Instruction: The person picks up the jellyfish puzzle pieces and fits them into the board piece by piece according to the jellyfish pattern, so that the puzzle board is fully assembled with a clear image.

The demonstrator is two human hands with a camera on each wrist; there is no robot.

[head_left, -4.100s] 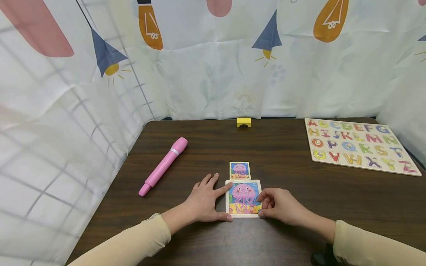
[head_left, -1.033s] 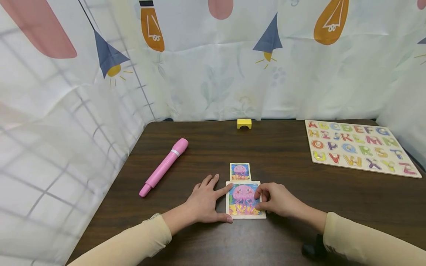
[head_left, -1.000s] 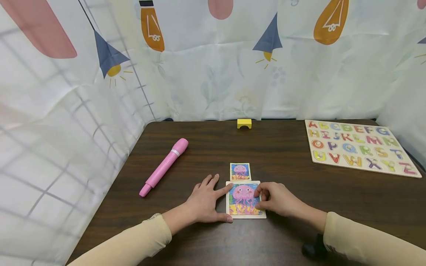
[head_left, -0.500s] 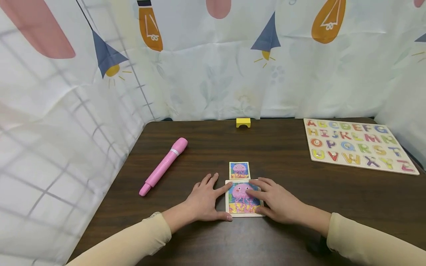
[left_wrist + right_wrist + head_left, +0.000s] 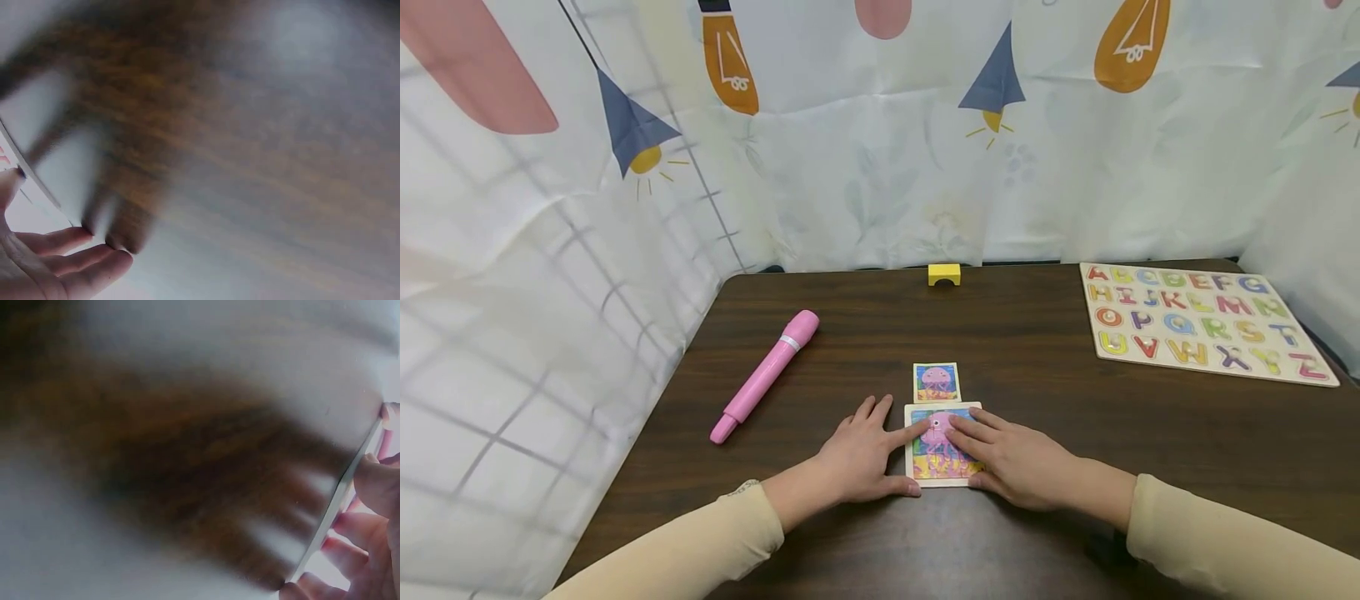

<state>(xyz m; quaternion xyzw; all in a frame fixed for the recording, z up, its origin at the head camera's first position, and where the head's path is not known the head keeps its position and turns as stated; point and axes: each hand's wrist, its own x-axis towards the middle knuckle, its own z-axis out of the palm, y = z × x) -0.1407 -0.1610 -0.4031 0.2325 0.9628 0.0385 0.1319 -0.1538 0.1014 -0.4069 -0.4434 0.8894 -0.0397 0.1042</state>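
Observation:
In the head view a square jigsaw puzzle (image 5: 938, 467) in a pale frame, with a pink jellyfish picture, lies flat on the dark table. My left hand (image 5: 861, 458) spreads its fingers at the puzzle's left side, index finger on the picture and thumb by the lower left corner. My right hand (image 5: 1022, 462) lies with extended fingers over the puzzle's right part, hiding some of it; its thumb is at the lower right edge. A small matching jellyfish card (image 5: 936, 383) sits just behind the puzzle. The right wrist view shows my fingers along the board's edge (image 5: 322, 531).
A pink microphone-shaped stick (image 5: 765, 377) lies on the left of the table (image 5: 850, 333). At the back edge stands a yellow arch block (image 5: 943, 275). An alphabet puzzle board (image 5: 1206, 321) occupies the back right. A patterned white curtain (image 5: 880, 183) surrounds the table.
My right hand has gone from pinching at the puzzle's right side to lying on the picture with extended fingers. The left index finger reaches slightly farther onto the puzzle.

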